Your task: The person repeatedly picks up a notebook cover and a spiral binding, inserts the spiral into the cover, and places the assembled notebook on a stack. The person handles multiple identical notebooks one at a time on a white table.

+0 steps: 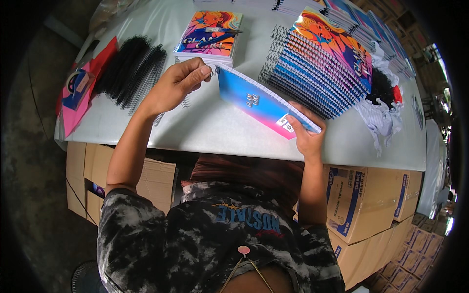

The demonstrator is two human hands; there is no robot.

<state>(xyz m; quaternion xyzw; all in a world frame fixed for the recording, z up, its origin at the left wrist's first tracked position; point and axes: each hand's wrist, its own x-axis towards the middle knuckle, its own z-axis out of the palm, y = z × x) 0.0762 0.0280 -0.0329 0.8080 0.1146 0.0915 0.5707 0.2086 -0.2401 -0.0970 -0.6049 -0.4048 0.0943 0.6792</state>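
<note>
While I hold it tilted above the pale counter (215,129), the notebook (261,102) shows a glossy back cover fading from blue to pink, its punched edge facing away from me. My right hand (307,136) grips its near corner, fingers (295,122) pressed onto the cover. My left hand (176,83) pinches a wire spiral (214,71) at the notebook's far corner, fingertips pressed together. Cardboard boxes (364,200) sit below the counter edge. Beyond the notebook, a fanned row of bound notebooks (322,63) crowds the right, a small stack (210,36) lies straight ahead, and black spirals (132,68) rest at the left.
</note>
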